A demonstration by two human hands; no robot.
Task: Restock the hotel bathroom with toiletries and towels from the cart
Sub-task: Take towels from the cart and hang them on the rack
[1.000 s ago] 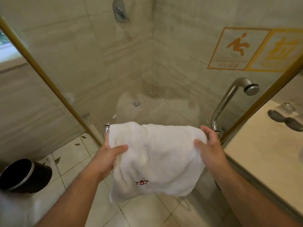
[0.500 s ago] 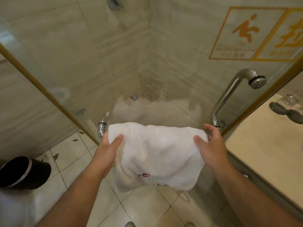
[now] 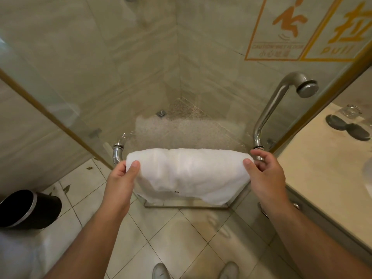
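We see the towel (image 3: 187,174) draped over the chrome bar (image 3: 117,156), centre frame. A black bin (image 3: 30,210) sits on the floor (image 3: 181,238) lower left; the tabletop (image 3: 322,168), right, carries two dark discs (image 3: 335,121) and a glass (image 3: 351,111).

The towel (image 3: 187,174) hides the middle of the rail (image 3: 117,155) and the fingers of the left hand (image 3: 118,184). At eight o'clock the frame edge cuts the bin (image 3: 30,210); at six, what seem to be shoes (image 3: 161,270) show toes only.

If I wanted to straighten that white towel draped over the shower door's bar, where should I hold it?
Probably at its two top ends, coming from the front. The white towel hangs folded over the chrome bar, so the fold is steadiest; the left hand and right hand pinch there, thumbs in front.
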